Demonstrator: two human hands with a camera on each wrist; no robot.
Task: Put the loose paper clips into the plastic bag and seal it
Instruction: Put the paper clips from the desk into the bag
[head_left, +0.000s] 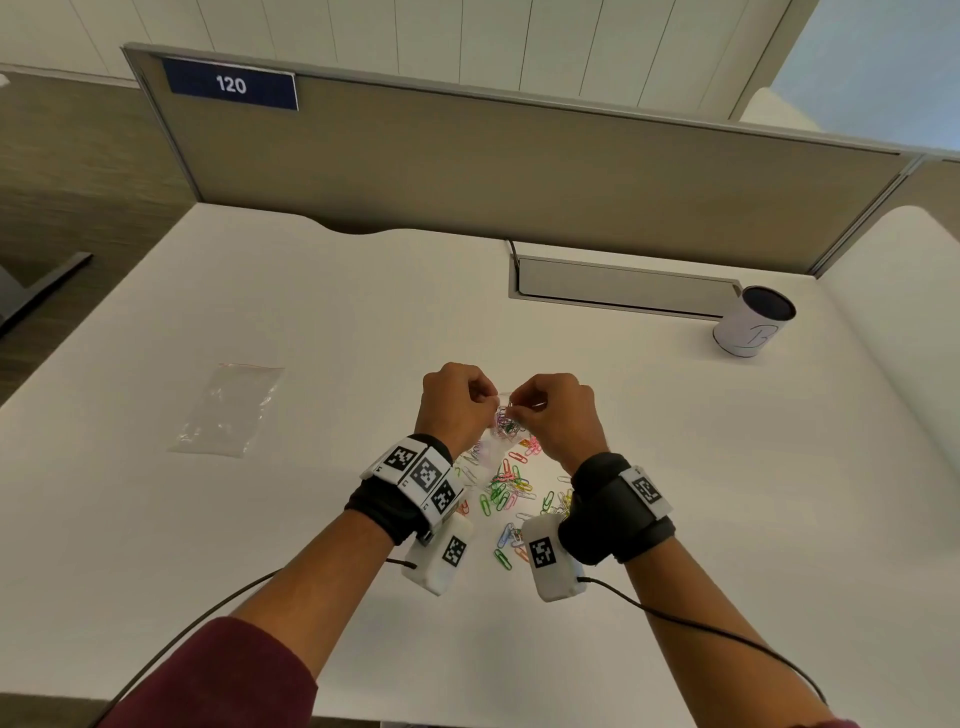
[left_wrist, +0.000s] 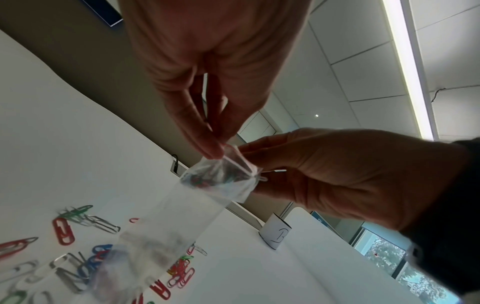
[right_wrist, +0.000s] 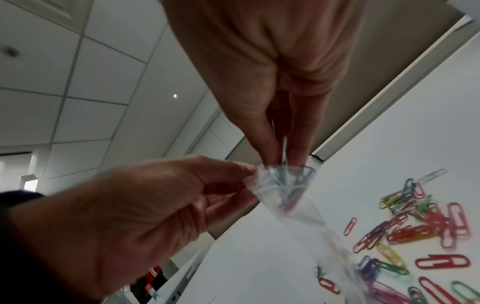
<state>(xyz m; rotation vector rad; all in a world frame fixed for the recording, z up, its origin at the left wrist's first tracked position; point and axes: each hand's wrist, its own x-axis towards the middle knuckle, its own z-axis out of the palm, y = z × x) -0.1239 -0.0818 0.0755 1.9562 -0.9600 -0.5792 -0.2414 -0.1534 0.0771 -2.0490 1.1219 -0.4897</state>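
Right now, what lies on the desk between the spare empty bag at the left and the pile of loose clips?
Nothing: in the head view the white desk is bare between the empty bag and the loose clips; only the left hand is above its right end.

Both hands (head_left: 506, 410) pinch a clip-filled bag (head_left: 501, 431) above scattered paper clips (head_left: 511, 491).

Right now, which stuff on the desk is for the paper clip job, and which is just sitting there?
For the job:
- small plastic bag, its mouth pinched by the left hand
- right hand, pushing clips into it
- loose paper clips on the desk

Just sitting there:
- second clear bag, flat on the left
- white cup, far right
- 120 sign on the divider
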